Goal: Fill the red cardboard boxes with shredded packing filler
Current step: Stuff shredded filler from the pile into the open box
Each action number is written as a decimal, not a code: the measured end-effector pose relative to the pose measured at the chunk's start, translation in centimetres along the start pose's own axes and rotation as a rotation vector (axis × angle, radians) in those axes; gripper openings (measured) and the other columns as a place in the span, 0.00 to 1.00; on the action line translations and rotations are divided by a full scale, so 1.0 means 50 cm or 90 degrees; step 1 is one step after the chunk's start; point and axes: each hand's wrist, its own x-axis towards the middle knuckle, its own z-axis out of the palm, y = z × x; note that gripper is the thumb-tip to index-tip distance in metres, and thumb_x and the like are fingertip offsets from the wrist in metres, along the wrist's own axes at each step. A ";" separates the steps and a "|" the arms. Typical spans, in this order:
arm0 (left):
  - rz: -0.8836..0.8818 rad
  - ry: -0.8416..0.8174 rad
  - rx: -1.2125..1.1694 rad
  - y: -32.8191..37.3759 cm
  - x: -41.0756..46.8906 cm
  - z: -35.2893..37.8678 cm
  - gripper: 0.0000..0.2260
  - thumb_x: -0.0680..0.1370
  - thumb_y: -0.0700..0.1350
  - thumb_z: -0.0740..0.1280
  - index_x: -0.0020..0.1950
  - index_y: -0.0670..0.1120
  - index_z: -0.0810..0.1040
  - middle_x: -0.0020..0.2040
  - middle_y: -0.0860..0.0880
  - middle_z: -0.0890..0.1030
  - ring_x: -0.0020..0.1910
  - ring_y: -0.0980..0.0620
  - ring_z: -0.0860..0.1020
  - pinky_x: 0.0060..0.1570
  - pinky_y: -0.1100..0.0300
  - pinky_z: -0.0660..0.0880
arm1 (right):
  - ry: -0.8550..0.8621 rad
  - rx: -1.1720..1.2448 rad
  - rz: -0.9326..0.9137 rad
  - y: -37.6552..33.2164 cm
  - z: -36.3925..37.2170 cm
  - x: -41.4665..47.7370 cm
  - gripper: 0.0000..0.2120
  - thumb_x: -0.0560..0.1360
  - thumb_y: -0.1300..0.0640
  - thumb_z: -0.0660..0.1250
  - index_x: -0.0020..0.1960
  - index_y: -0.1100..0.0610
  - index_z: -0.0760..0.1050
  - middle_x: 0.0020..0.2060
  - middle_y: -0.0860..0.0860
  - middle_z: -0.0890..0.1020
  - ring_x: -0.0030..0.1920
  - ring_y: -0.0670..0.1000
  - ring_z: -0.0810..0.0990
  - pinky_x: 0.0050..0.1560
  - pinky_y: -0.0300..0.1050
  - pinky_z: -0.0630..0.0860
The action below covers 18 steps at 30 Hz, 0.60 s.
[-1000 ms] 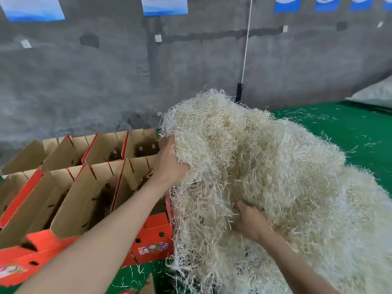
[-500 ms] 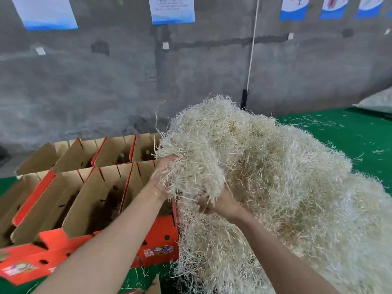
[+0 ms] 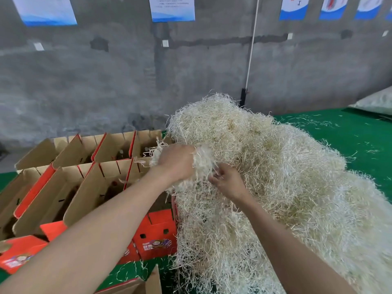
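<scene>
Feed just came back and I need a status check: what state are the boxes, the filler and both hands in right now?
red cardboard boxes: open, flaps up; insides too dark to judge fill.
filler pile: heaped loose on the green mat, against the nearest boxes.
left hand: grips a tuft of the pile.
right hand: pinches strands of the pile.
green mat: strewn with stray strands.

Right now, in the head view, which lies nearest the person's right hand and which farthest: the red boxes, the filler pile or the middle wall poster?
1. shredded filler pile: the right hand pinches into its left edge.
2. red box: lower left, against the pile.
3. middle wall poster: high on the far wall.
</scene>
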 end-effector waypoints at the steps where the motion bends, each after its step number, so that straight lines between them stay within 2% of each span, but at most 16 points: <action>1: -0.035 0.089 -0.121 -0.003 -0.001 0.003 0.17 0.70 0.39 0.70 0.58 0.45 0.76 0.52 0.48 0.79 0.50 0.48 0.78 0.48 0.56 0.75 | -0.024 -0.061 0.012 0.032 0.017 -0.002 0.05 0.78 0.58 0.61 0.51 0.59 0.73 0.46 0.53 0.80 0.44 0.51 0.79 0.48 0.48 0.79; 3: -0.122 0.194 -0.434 0.000 -0.003 -0.009 0.17 0.68 0.35 0.72 0.56 0.43 0.76 0.49 0.48 0.80 0.49 0.48 0.79 0.49 0.57 0.76 | -0.116 -0.250 0.067 0.081 0.035 -0.022 0.08 0.80 0.58 0.55 0.46 0.58 0.71 0.40 0.53 0.78 0.41 0.52 0.79 0.48 0.47 0.79; 5: -0.205 0.222 -0.689 0.009 -0.007 -0.031 0.16 0.67 0.33 0.73 0.51 0.46 0.76 0.46 0.52 0.80 0.44 0.55 0.80 0.42 0.65 0.78 | -0.260 -0.395 0.169 0.140 0.046 -0.039 0.10 0.79 0.61 0.56 0.58 0.61 0.71 0.49 0.57 0.79 0.50 0.54 0.78 0.56 0.47 0.76; 7: -0.274 0.228 -0.857 0.017 -0.017 -0.052 0.18 0.68 0.32 0.73 0.45 0.52 0.72 0.39 0.58 0.78 0.32 0.67 0.76 0.26 0.76 0.70 | -0.311 -0.406 0.236 0.168 0.040 -0.047 0.16 0.76 0.62 0.60 0.64 0.61 0.70 0.60 0.59 0.76 0.59 0.56 0.75 0.61 0.48 0.72; 9: -0.298 0.210 -0.933 0.013 -0.028 -0.062 0.18 0.69 0.31 0.71 0.44 0.53 0.72 0.32 0.61 0.78 0.26 0.69 0.74 0.20 0.76 0.67 | -0.246 -0.321 0.181 0.145 0.021 -0.037 0.16 0.75 0.65 0.61 0.62 0.60 0.71 0.61 0.56 0.75 0.59 0.54 0.76 0.60 0.43 0.73; 11: -0.330 0.200 -0.968 0.006 -0.048 -0.071 0.17 0.70 0.30 0.70 0.42 0.53 0.71 0.28 0.63 0.77 0.27 0.68 0.76 0.22 0.74 0.69 | -0.115 -0.243 0.081 0.075 -0.012 -0.023 0.18 0.74 0.70 0.60 0.62 0.59 0.72 0.59 0.51 0.77 0.52 0.48 0.78 0.48 0.32 0.76; 12: -0.355 0.203 -0.977 0.000 -0.059 -0.076 0.16 0.71 0.31 0.69 0.44 0.52 0.72 0.32 0.61 0.78 0.33 0.66 0.78 0.30 0.72 0.73 | -0.032 -0.195 0.025 0.030 -0.031 -0.021 0.19 0.73 0.71 0.60 0.62 0.57 0.72 0.55 0.47 0.77 0.48 0.44 0.77 0.40 0.26 0.74; 13: -0.376 0.202 -0.983 -0.007 -0.068 -0.080 0.16 0.71 0.32 0.70 0.50 0.50 0.74 0.39 0.57 0.79 0.41 0.60 0.79 0.39 0.67 0.74 | 0.042 -0.129 -0.023 -0.017 -0.048 -0.023 0.19 0.73 0.71 0.61 0.61 0.56 0.72 0.51 0.44 0.76 0.46 0.41 0.76 0.36 0.24 0.71; 14: -0.396 0.190 -0.986 -0.012 -0.081 -0.086 0.18 0.71 0.32 0.70 0.57 0.47 0.74 0.46 0.54 0.79 0.46 0.56 0.78 0.44 0.63 0.74 | 0.080 -0.033 -0.064 -0.060 -0.061 -0.026 0.18 0.73 0.71 0.61 0.58 0.54 0.73 0.49 0.42 0.76 0.45 0.39 0.76 0.36 0.24 0.71; 15: -0.415 0.179 -1.002 -0.023 -0.095 -0.089 0.18 0.71 0.32 0.69 0.59 0.44 0.74 0.49 0.51 0.79 0.46 0.54 0.79 0.44 0.61 0.76 | 0.067 0.071 -0.094 -0.102 -0.070 -0.036 0.17 0.74 0.71 0.61 0.55 0.52 0.74 0.48 0.42 0.77 0.43 0.37 0.76 0.38 0.26 0.72; 16: -0.424 0.166 -1.022 -0.030 -0.115 -0.097 0.15 0.72 0.32 0.68 0.56 0.43 0.75 0.47 0.49 0.80 0.41 0.53 0.81 0.38 0.62 0.78 | 0.019 0.183 -0.119 -0.138 -0.070 -0.050 0.17 0.74 0.71 0.61 0.55 0.51 0.75 0.48 0.43 0.78 0.44 0.36 0.77 0.41 0.28 0.73; 18: -0.452 0.141 -1.032 -0.051 -0.163 -0.109 0.08 0.73 0.33 0.67 0.49 0.42 0.77 0.35 0.47 0.81 0.29 0.53 0.80 0.25 0.65 0.76 | -0.141 0.392 -0.125 -0.187 -0.052 -0.087 0.20 0.70 0.66 0.66 0.54 0.44 0.77 0.48 0.42 0.82 0.48 0.38 0.80 0.44 0.32 0.75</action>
